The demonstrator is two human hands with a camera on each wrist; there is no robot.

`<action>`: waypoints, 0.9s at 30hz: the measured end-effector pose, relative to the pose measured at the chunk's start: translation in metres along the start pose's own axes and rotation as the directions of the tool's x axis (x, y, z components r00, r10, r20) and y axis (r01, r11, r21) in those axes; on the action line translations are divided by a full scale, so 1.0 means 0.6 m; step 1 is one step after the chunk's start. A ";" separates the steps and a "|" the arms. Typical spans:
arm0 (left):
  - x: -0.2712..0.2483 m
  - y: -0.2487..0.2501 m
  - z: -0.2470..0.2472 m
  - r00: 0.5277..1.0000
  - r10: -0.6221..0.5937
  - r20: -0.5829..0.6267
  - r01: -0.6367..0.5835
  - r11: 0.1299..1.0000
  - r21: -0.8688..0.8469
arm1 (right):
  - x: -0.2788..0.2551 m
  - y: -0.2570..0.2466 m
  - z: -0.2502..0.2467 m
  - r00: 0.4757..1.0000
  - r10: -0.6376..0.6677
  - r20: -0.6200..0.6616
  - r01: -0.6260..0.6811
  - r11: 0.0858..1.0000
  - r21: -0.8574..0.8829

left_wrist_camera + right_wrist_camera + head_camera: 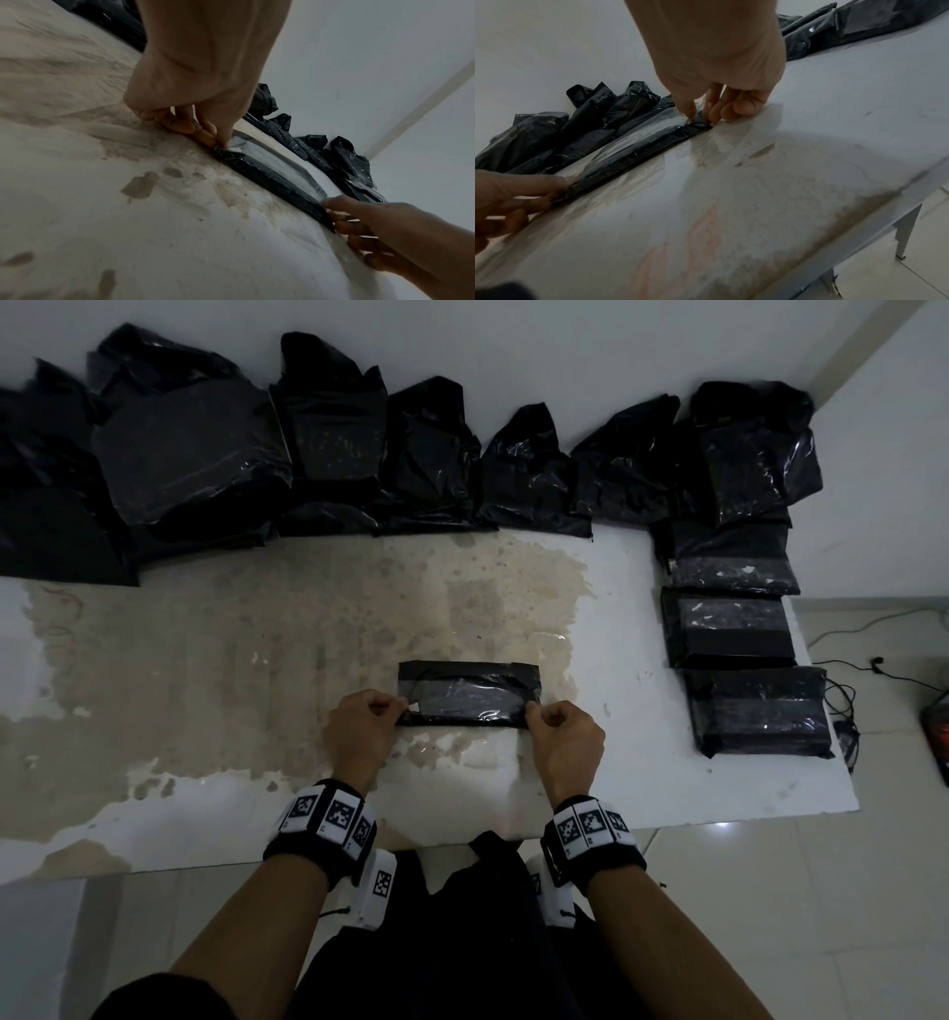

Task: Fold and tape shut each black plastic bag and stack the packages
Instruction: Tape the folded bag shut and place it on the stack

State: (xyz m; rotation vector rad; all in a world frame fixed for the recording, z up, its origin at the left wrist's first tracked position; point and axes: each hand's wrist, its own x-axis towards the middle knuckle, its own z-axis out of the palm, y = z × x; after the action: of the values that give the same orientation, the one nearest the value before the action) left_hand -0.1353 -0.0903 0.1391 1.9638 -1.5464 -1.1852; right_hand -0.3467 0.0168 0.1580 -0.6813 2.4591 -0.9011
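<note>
The black bag (468, 693) is lying on the table (616, 618) while the left hand (359, 731) and right hand (565, 742) are pinching its two ends.

Stained white table (205, 660), black cables (842, 695) on tiled floor (821, 891) beside it.

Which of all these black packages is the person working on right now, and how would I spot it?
Start at the white table with the big brownish stain. Near the front edge of that stain lies one small flat black package with clear tape along its top. Unlike the bags along the wall and the packages at the right, it lies alone, with the left hand and right hand pinching its ends.
</note>
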 end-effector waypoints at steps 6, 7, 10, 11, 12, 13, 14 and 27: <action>-0.005 -0.003 -0.002 0.998 0.058 -0.024 -0.057 0.997 0.042 | 0.005 0.006 -0.013 0.997 0.083 -0.005 -0.083 0.996 0.043; -0.005 -0.003 -0.002 0.998 0.062 -0.024 -0.061 0.997 0.036 | 0.005 0.007 -0.015 0.995 0.097 0.001 -0.097 0.993 0.063; -0.006 -0.005 -0.005 0.996 0.090 -0.024 -0.088 0.994 0.064 | 0.003 0.010 -0.020 0.991 0.137 -0.009 -0.136 0.986 0.097; -0.007 -0.004 -0.006 0.995 0.097 -0.026 -0.095 0.992 0.082 | 0.003 0.012 -0.022 0.990 0.140 -0.025 -0.137 0.985 0.102; -0.007 -0.006 -0.007 0.995 0.100 -0.030 -0.097 0.990 0.107 | 0.004 0.014 -0.023 0.990 0.134 -0.045 -0.128 0.986 0.105; -0.008 -0.006 -0.010 0.993 0.104 -0.047 -0.097 0.987 0.130 | 0.003 0.014 -0.023 0.991 0.112 -0.067 -0.105 0.989 0.106; -0.010 -0.007 -0.012 0.989 0.123 -0.078 -0.110 0.982 0.151 | 0.000 0.015 -0.023 0.994 0.066 -0.089 -0.057 0.994 0.095; -0.049 -0.046 0.062 0.533 0.701 0.473 -0.813 0.271 0.515 | -0.071 0.039 0.071 0.576 -0.696 0.427 0.816 0.465 -0.343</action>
State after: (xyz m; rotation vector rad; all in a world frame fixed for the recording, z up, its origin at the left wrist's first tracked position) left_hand -0.1491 -0.0468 0.1091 1.0012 -2.8590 -0.2880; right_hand -0.2972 0.0370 0.1218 -2.0929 2.1103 -0.3344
